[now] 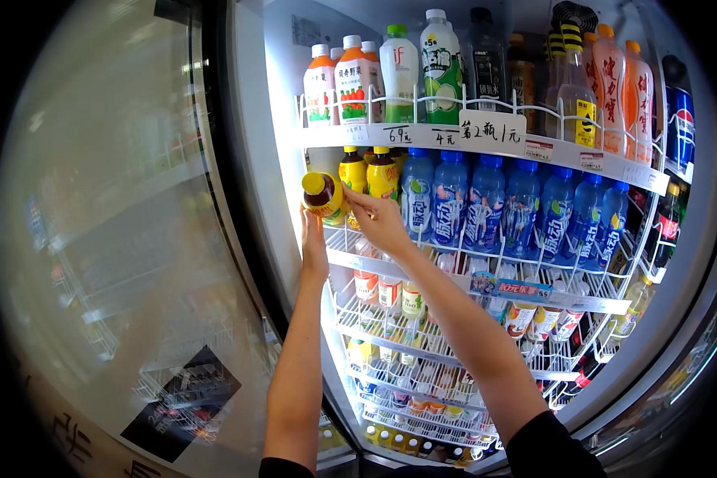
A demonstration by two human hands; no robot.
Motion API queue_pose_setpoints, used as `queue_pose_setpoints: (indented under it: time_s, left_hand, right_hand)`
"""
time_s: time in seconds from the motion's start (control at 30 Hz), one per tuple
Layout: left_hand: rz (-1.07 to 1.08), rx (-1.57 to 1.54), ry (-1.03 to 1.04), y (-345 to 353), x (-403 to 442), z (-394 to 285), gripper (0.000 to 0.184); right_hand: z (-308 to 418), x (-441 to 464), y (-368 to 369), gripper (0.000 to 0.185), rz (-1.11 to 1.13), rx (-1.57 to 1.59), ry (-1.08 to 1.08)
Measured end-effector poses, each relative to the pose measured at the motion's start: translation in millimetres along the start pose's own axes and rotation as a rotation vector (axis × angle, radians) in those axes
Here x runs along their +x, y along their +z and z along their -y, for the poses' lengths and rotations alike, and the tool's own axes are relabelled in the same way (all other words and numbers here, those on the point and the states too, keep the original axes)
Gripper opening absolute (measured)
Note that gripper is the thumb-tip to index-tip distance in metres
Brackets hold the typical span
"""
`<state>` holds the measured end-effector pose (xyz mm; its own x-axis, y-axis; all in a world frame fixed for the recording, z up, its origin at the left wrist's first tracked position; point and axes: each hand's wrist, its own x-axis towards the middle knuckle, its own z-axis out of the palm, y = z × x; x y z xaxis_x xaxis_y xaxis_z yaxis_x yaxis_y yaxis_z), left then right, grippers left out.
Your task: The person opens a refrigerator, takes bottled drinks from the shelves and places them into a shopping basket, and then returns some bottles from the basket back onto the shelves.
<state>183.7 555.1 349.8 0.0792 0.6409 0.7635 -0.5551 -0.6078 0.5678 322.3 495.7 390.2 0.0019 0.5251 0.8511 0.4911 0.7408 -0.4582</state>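
Yellow-capped bottle (331, 210), tilted before the second shelf (597, 303), is held low by the left hand (314, 239), fingers curled round it and partly hidden, and met at its side by the right hand (382, 225), fingertips close together, their clamping indeterminable. It could be dropped if the grip were loosened by condensation. Beyond, blue bottles (448, 199) are labelled 脉动; above, a card (492, 126) reads 第2瓶1元.
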Motion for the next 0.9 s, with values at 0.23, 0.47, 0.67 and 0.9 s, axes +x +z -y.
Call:
queue_pose_setpoints:
  time_s: [0.23,0.47,0.67,0.9]
  left_hand:
    - [0.134,0.368,0.159,35,-23,-35,0.064]
    - [0.268,0.487,0.122,49,-55,-58,0.067]
    - [0.308,0.341,-0.009,56,-96,-81,0.067]
    - [0.111,0.18,-0.386,55,-162,-80,0.064]
  right_hand:
    - [12,-13,-11,0.038,-0.194,0.315,-0.166]
    - [35,-59,-46,0.04,-0.123,0.422,0.062]
    - [63,-105,-63,0.047,-0.031,0.412,0.12]
    - [70,-176,-67,0.064,0.163,0.299,0.185]
